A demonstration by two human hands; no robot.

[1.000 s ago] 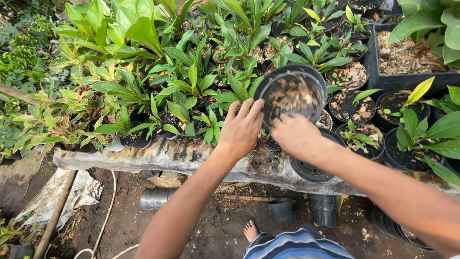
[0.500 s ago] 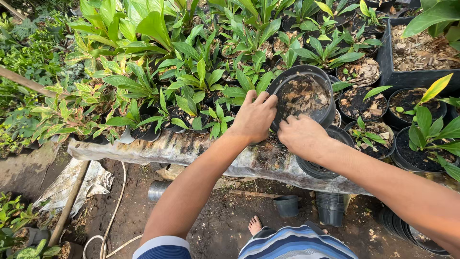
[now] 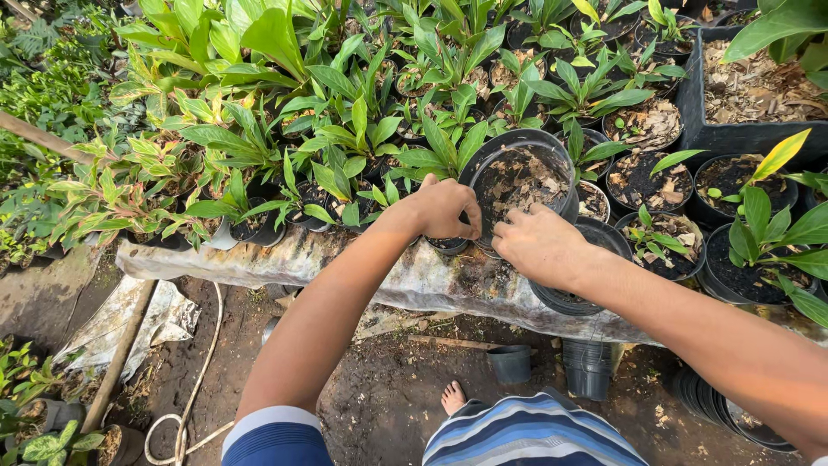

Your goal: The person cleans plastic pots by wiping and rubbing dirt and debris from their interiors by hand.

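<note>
Both grips on pot [image 3: 526, 185]: left hand [image 3: 444, 207] curled over near-left rim, fingers pinching the edge; right hand [image 3: 539, 246] clamped on near rim just beside it, fingertips [image 3: 517, 214] hooked over the lip, knuckles up. Hands nearly touching, forearms reaching in from lower left and lower right.

Black, round, tilted toward the camera, filled with dark soil and dry leaf bits; no plant visible inside. Raised at the front edge of the bench [image 3: 414, 280], above a second black pot [image 3: 595, 267] lying partly under the right wrist. Bench edge wrapped in worn, dirty plastic sheet.

Behind and to the left, dense rows of small green-leaved plants [image 3: 345, 129] in black pots. To the right, more potted seedlings [image 3: 660, 242], some topped with dry leaves, and a large black tub [image 3: 742, 129] of brown leaf litter.

Below the bench: muddy ground, a stack of empty black pots [image 3: 588, 367], one single pot [image 3: 511, 362], a bare foot [image 3: 453, 397], a pale hose [image 3: 203, 371] and a wooden pole [image 3: 121, 354] at left. Striped blue shirt at bottom edge.
</note>
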